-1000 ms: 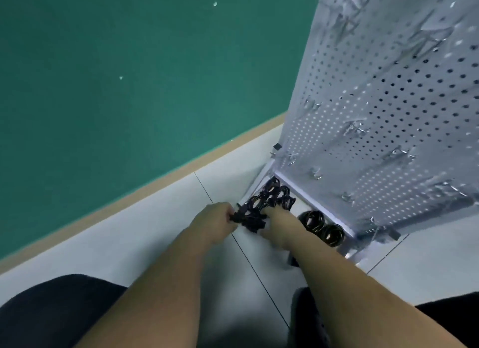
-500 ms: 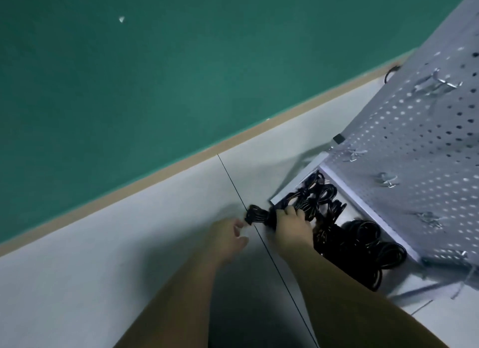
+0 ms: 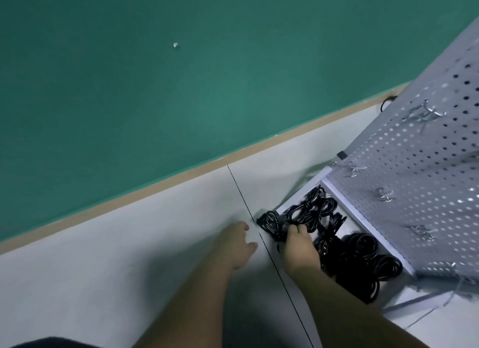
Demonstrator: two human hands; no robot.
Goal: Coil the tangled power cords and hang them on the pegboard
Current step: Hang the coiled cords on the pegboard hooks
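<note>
We curl the fingers (image 3: 298, 229) of our right hand (image 3: 300, 247) round one cord bundle (image 3: 269, 222) to free it from the pile (image 3: 363, 264) at the pegboard (image 3: 414, 179) foot, at 4 o'clock, our left hand (image 3: 233, 244) open at its 9 o'clock, ready to assist.

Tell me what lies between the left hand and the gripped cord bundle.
Head view: only bare floor, crossed by a dark tile seam, separates the left hand from the cord bundle.
</note>
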